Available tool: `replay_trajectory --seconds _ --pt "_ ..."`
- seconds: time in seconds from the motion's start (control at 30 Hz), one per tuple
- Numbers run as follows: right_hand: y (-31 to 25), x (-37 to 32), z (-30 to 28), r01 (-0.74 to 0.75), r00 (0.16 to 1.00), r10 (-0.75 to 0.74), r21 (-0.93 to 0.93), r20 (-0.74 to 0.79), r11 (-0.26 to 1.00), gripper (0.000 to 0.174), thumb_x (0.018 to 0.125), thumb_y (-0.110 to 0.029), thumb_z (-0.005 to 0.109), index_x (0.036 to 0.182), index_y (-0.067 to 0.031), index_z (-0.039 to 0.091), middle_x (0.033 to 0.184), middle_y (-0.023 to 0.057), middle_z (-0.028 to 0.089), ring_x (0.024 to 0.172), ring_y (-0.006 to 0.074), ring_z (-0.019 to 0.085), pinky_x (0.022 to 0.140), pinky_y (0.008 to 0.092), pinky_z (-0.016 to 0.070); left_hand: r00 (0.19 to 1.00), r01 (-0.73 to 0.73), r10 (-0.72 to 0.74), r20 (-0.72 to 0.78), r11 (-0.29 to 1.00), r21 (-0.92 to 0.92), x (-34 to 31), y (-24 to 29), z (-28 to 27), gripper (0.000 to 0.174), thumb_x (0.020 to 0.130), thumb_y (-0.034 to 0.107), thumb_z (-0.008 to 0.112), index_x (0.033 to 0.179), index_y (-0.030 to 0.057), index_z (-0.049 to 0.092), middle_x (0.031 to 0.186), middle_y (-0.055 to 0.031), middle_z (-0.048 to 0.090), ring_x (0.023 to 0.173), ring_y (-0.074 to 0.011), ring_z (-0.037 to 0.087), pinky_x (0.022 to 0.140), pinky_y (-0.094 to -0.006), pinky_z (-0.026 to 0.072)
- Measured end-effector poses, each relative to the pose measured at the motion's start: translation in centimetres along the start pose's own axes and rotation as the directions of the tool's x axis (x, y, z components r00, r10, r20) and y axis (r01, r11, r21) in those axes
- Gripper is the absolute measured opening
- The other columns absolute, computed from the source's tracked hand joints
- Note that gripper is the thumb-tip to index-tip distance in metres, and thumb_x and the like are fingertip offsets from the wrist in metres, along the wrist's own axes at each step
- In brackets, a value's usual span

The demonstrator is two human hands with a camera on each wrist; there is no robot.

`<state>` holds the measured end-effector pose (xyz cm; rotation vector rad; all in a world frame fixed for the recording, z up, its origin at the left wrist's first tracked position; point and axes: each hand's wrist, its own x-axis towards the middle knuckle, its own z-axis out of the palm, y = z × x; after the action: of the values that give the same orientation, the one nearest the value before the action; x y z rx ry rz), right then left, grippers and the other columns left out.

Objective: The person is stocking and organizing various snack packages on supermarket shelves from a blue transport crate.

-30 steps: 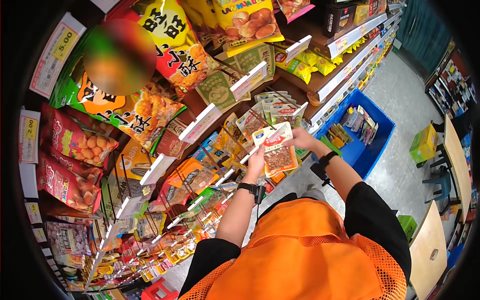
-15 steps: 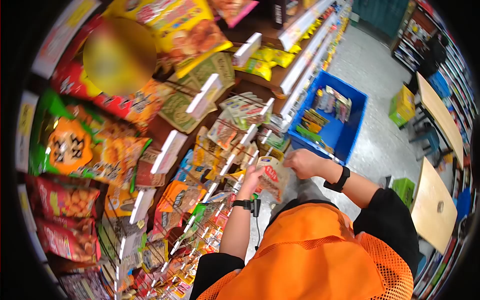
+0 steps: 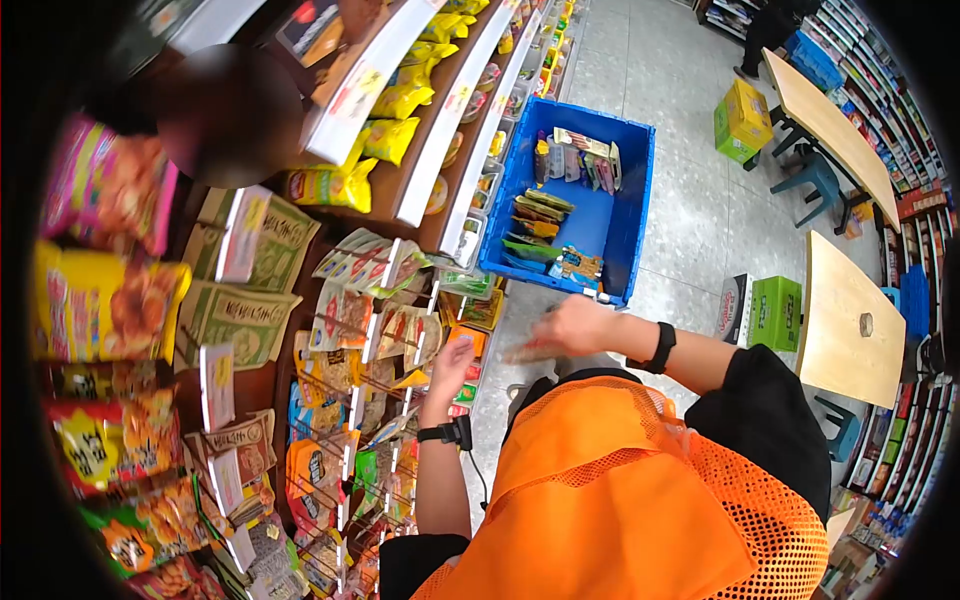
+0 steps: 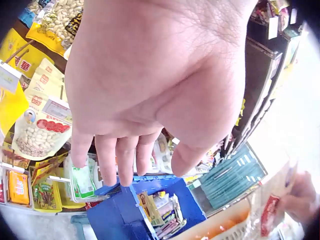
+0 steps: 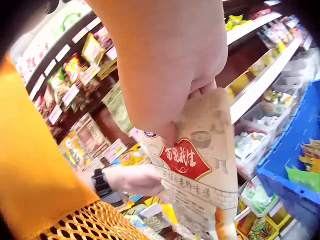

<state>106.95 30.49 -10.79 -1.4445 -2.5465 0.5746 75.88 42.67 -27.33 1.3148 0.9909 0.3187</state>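
Observation:
My right hand [image 3: 582, 326] pinches a beige peanut pouch [image 5: 200, 170] by its upper part. The pouch has a red label and hangs down from the fingers; in the head view it is a blurred, partly hidden edge. My left hand [image 3: 452, 374] holds nothing, its fingers loosely extended beside the hanging snack packs [image 3: 405, 335]. In the left wrist view its palm faces the camera, with the pouch [image 4: 270, 212] off to the right. Just beyond both hands on the floor stands a blue crate [image 3: 643, 200] with several packets inside.
Shelves with price rails [image 3: 440, 160] and small yellow bags [image 3: 390, 138] run along the left. To the right are wooden tables [image 3: 850, 320], a blue stool [image 3: 812, 188], a green box [image 3: 774, 312] and a yellow-green carton [image 3: 742, 118]. A person [image 3: 775, 30] stands far back.
The left hand has let go of the pouch, which the right hand now carries alone. My view has turned right, so the blue crate appears nearer the middle.

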Motion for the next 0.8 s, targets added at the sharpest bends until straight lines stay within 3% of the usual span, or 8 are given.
replay_trajectory --seconds 0.07,0.17,0.37,0.43,0.57,0.67,0.73,0.8 --pt "3.1 -2.0 -1.4 -0.276 0.960 0.278 0.055 -0.043 0.960 0.020 0.093 -0.028 0.060 0.096 -0.0092 0.067 0.069 0.0140 0.066 0.064 0.0358 0.067 0.059 0.0479 0.0520 0.995 0.069 -0.072 -0.062 0.996 -0.056 -0.4 0.2 0.1 0.031 0.094 0.010 0.068 0.122 -0.0022 0.062 0.115 -0.0122 0.069 0.108 -0.0203 0.066 0.095 -0.0331 0.0522" --pt "9.8 -4.3 1.2 -0.439 0.867 0.447 0.086 -0.222 0.894 0.019 0.092 -0.025 0.060 0.098 -0.0084 0.067 0.066 0.0156 0.066 0.061 0.0346 0.067 0.056 0.0482 0.0519 0.964 0.209 -0.217 -0.154 0.976 -0.069 -0.6 -1.7 0.7 0.029 0.093 0.010 0.067 0.120 -0.0007 0.063 0.109 -0.0088 0.071 0.101 -0.0179 0.067 0.089 -0.0320 0.0531" --pt "24.3 -3.7 9.8 -0.642 0.756 0.635 0.009 -0.161 0.767 0.018 0.083 -0.016 0.062 0.095 -0.0056 0.072 0.081 0.0153 0.072 0.071 0.0329 0.071 0.068 0.0462 0.0567 0.867 0.436 -0.428 -0.255 0.900 -0.029 -0.4 2.0 5.8 0.031 0.092 0.014 0.069 0.118 -0.0009 0.063 0.104 -0.0078 0.071 0.092 -0.0147 0.065 0.081 -0.0285 0.0514" --pt "28.0 -2.8 12.5 -0.705 0.707 0.707 -0.057 0.018 0.707 0.018 0.086 -0.017 0.060 0.084 -0.0077 0.075 0.090 0.0137 0.075 0.086 0.0292 0.073 0.076 0.0422 0.0578 0.873 0.431 -0.394 -0.287 0.898 0.081 -0.3 4.0 7.7 0.028 0.092 0.010 0.068 0.118 -0.0014 0.063 0.103 -0.0090 0.071 0.092 -0.0155 0.066 0.084 -0.0287 0.0519" --pt "31.9 -2.0 18.5 -0.635 0.711 0.658 -0.174 0.249 0.752 0.024 0.090 -0.018 0.055 0.092 -0.0096 0.077 0.104 0.0144 0.074 0.101 0.0277 0.071 0.083 0.0409 0.0572 0.912 0.335 -0.324 -0.250 0.942 0.001 -1.0 2.2 9.2 0.026 0.095 0.007 0.064 0.119 -0.0021 0.062 0.103 -0.0109 0.071 0.094 -0.0177 0.067 0.088 -0.0305 0.0528" --pt "32.2 -1.4 24.4 -0.770 0.602 0.732 -0.012 0.319 0.638 0.025 0.091 -0.017 0.054 0.099 -0.0099 0.077 0.110 0.0152 0.073 0.105 0.0282 0.070 0.088 0.0421 0.0559 0.894 0.392 -0.356 -0.273 0.916 0.088 -2.8 0.5 9.8 0.028 0.095 0.017 0.068 0.116 -0.0018 0.064 0.104 -0.0109 0.072 0.095 -0.0187 0.067 0.086 -0.0308 0.0524" --pt "30.7 -1.0 25.8 -0.764 0.613 0.759 -0.081 0.219 0.640 0.027 0.093 -0.016 0.053 0.107 -0.0092 0.075 0.118 0.0158 0.071 0.112 0.0288 0.067 0.094 0.0422 0.0539 0.877 0.417 -0.374 -0.300 0.904 0.092 -3.8 0.4 10.0 0.030 0.095 0.021 0.069 0.116 -0.0015 0.066 0.103 -0.0108 0.071 0.094 -0.0184 0.066 0.085 -0.0309 0.0520" --pt "29.8 -0.9 26.3 -0.847 0.453 0.659 0.060 0.600 0.528 0.033 0.090 -0.015 0.055 0.117 -0.0070 0.071 0.124 0.0179 0.068 0.118 0.0301 0.065 0.097 0.0411 0.0530 0.839 0.462 -0.429 -0.334 0.886 0.024 -5.0 0.1 10.4 0.031 0.096 0.021 0.069 0.117 -0.0011 0.065 0.103 -0.0104 0.071 0.094 -0.0181 0.066 0.085 -0.0313 0.0519"
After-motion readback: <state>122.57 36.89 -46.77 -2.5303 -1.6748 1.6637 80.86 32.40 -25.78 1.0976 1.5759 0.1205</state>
